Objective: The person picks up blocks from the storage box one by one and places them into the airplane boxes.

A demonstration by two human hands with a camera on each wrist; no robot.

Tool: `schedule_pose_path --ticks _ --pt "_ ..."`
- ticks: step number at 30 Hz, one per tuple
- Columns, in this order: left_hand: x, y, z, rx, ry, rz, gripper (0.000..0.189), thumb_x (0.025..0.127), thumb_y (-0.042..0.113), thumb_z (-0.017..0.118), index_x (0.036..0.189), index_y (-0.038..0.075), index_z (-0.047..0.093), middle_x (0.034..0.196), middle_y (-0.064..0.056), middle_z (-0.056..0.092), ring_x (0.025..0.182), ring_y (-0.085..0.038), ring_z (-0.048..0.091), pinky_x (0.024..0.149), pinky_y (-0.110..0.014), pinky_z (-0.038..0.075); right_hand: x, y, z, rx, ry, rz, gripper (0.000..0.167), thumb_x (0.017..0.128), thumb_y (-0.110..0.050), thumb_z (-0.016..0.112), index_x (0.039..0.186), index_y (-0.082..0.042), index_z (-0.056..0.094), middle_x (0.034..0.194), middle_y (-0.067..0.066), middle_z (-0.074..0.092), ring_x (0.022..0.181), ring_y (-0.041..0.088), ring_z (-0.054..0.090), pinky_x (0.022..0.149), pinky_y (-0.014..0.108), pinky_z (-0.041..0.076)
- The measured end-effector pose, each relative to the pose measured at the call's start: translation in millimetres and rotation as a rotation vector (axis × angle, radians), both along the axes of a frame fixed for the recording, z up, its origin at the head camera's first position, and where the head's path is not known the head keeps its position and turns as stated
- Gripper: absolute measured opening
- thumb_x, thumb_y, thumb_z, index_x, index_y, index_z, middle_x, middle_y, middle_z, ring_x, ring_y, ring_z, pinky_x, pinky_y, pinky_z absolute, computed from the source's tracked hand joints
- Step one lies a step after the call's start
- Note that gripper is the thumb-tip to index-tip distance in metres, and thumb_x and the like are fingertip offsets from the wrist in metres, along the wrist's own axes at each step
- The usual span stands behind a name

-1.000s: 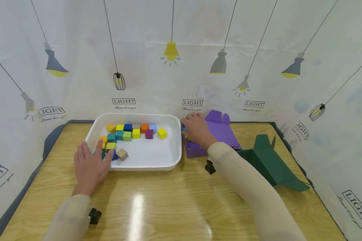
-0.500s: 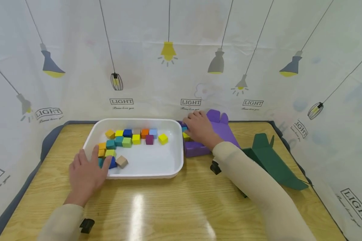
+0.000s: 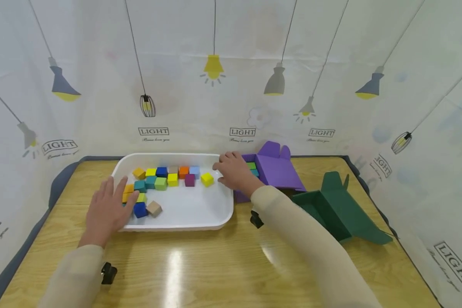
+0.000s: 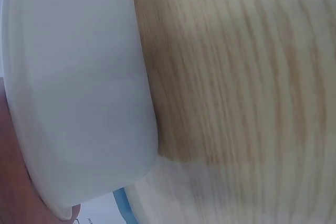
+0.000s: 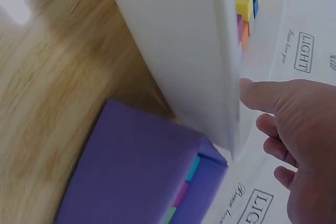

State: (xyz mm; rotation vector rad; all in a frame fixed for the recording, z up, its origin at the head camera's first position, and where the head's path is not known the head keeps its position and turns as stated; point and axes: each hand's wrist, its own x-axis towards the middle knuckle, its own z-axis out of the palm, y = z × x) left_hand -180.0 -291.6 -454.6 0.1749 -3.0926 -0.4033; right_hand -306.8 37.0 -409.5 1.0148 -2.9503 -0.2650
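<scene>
My left hand (image 3: 105, 211) rests at the left rim of a white tray (image 3: 192, 209), fingers spread. Inside the tray sit several coloured cubes, mostly along its left and back; a yellow cube (image 3: 207, 179) stands apart at the right and a tan cube (image 3: 154, 208) at the front. Over the tray's right rim is my right hand (image 3: 236, 173), fingertips just right of that yellow cube. In the right wrist view its thumb is extended, its fingers loosely bent, and nothing is held. Beneath and behind the right hand is a purple box (image 3: 279, 171) with several cubes inside.
A green box (image 3: 346, 214) stands with its lid raised at the right of the wooden table (image 3: 200, 265). The purple box's lid is also raised, and the box sits close against the tray's right end. A printed curtain (image 3: 185, 115) closes off the back.
My right hand has moved left from the purple box to the tray's right rim, uncovering green and teal cubes in the box. The tray and my left hand have shifted slightly nearer.
</scene>
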Motion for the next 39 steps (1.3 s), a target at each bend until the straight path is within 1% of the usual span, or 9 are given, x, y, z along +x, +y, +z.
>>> schedule_pose_path --ticks 5,9,15,20,26,32,39 --pt "0.3 -4.6 -5.3 -0.013 -0.015 -0.01 0.082 0.098 0.065 0.016 0.156 0.007 0.015 0.159 -0.033 -0.001 0.145 -0.053 0.003 0.117 -0.068 0.006 -4.3 -23 -13.9 0.035 -0.022 0.004 0.042 0.091 -0.035 0.067 0.132 -0.028 0.06 0.12 0.0 0.06 0.115 0.022 0.046 0.113 0.041 0.032" --pt "0.5 -5.1 -7.5 -0.018 -0.019 -0.004 0.082 0.098 0.066 0.016 0.156 0.007 0.016 0.159 -0.033 -0.002 0.146 -0.053 0.002 0.118 -0.067 0.004 -8.0 -35 -21.8 0.065 -0.022 -0.002 0.04 0.093 -0.034 0.066 0.132 -0.029 0.06 0.122 0.001 0.06 0.116 0.022 0.047 0.112 0.041 0.034" --pt "-0.6 -1.1 -8.2 -0.031 -0.016 0.008 0.082 0.098 0.066 0.019 0.156 0.008 0.017 0.159 -0.032 -0.002 0.146 -0.052 0.003 0.118 -0.067 0.005 -12.5 -35 -31.9 0.079 -0.032 -0.031 0.034 0.097 -0.028 0.059 0.131 -0.031 0.061 0.127 0.001 0.06 0.12 0.023 0.047 0.114 0.041 0.032" --pt "0.4 -0.6 -6.5 -0.036 -0.015 0.018 0.08 0.098 0.064 0.021 0.156 0.008 0.017 0.16 -0.031 -0.001 0.146 -0.052 0.004 0.119 -0.066 0.005 -15.2 -36 -36.8 0.06 -0.039 -0.027 0.034 0.096 -0.027 0.061 0.13 -0.032 0.062 0.124 0.001 0.061 0.121 0.024 0.047 0.114 0.043 0.031" --pt "1.3 -1.3 -5.2 -0.035 -0.012 0.021 0.081 0.098 0.064 0.02 0.156 0.008 0.017 0.159 -0.032 -0.001 0.146 -0.052 0.004 0.119 -0.066 0.005 -15.6 -38 -38.2 0.054 -0.024 -0.001 0.032 0.094 -0.031 0.064 0.126 -0.031 0.065 0.12 -0.001 0.062 0.119 0.022 0.047 0.114 0.042 0.031" --pt "1.5 -0.5 -5.5 -0.03 -0.016 0.025 0.08 0.099 0.063 0.021 0.156 0.008 0.015 0.16 -0.031 -0.003 0.146 -0.051 0.003 0.119 -0.066 0.004 -12.6 -36 -34.7 0.043 -0.013 0.016 0.031 0.092 -0.033 0.066 0.123 -0.029 0.066 0.117 -0.001 0.062 0.117 0.022 0.048 0.113 0.041 0.033" --pt "1.2 -1.2 -6.5 -0.029 -0.024 0.029 0.081 0.098 0.065 0.019 0.156 0.008 0.014 0.159 -0.031 -0.004 0.146 -0.051 0.001 0.119 -0.066 0.002 -14.8 -37 -30.5 0.047 0.018 0.027 0.033 0.09 -0.039 0.069 0.121 -0.029 0.067 0.116 -0.002 0.063 0.113 0.021 0.049 0.111 0.04 0.034"
